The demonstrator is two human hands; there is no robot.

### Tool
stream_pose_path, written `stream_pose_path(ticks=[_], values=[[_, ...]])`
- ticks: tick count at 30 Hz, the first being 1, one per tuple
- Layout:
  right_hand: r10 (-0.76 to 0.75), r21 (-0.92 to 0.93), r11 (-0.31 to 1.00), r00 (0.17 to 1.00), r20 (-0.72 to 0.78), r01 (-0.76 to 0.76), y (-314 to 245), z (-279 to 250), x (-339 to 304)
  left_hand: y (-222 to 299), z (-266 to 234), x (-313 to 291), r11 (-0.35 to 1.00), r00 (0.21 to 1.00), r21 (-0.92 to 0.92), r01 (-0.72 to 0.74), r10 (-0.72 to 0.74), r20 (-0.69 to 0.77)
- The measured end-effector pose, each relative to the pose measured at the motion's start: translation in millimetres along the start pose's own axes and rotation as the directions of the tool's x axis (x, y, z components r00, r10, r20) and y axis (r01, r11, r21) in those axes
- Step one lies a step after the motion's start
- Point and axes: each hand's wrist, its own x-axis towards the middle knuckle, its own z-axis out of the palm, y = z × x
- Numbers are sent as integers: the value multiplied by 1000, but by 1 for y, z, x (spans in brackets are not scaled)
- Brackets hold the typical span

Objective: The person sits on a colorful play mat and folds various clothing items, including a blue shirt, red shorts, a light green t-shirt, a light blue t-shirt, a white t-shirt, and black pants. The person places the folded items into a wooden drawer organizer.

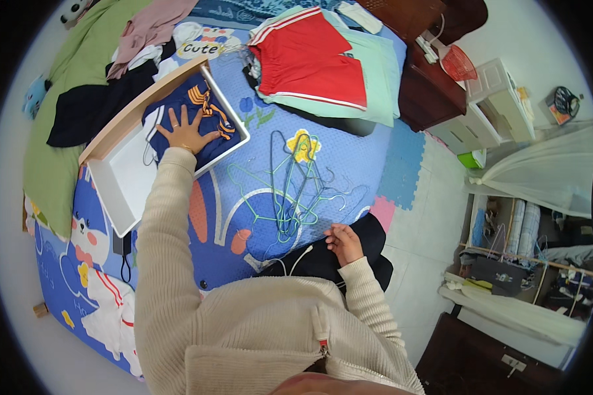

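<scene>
My left hand (186,133) lies with spread fingers on a folded navy garment (211,141) with orange and white stripes. That garment fills the far end of a white drawer (115,181) with a light wooden front, which rests on the bed; the near end shows its bare white bottom. Over my lap, beside my dark trousers (369,247), hovers my right hand (342,242) with loosely curled fingers; nothing shows in them. Just beyond it, several green and dark wire hangers (286,191) lie tangled on the blue patterned bedsheet (244,210).
Red shorts (313,62) top a pile of clothes with a mint-green garment (382,72) at the far side. Dark clothes (79,112) and a green quilt (53,171) lie left of the drawer. A white garment (112,309) is near left. A dark wooden cabinet (431,85) stands far right.
</scene>
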Motion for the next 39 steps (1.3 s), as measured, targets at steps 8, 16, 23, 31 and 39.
stream_pose_path(ticks=[8, 16, 23, 31, 39], values=[[-25, 34, 999, 1000, -17, 25, 3, -7, -21, 146, -2, 62, 457, 876, -773, -440, 28, -482], [-23, 89, 995, 978, -209, 43, 22, -50, -85, 212, 64, 163, 470, 951, -880, 64, -296, -88], [-39, 137, 988, 979, -201, 67, 32, -49, -87, 204, 19, 163, 176, 978, -963, -206, 8, -208], [-612, -116, 791, 769, -186, 601, -50, -26, -91, 226, -84, -162, -98, 517, -651, -753, 523, -677], [-275, 379, 764, 795, -540, 522, -28, -53, -140, 197, -42, -320, -246, 52, -496, -833, 857, -512]])
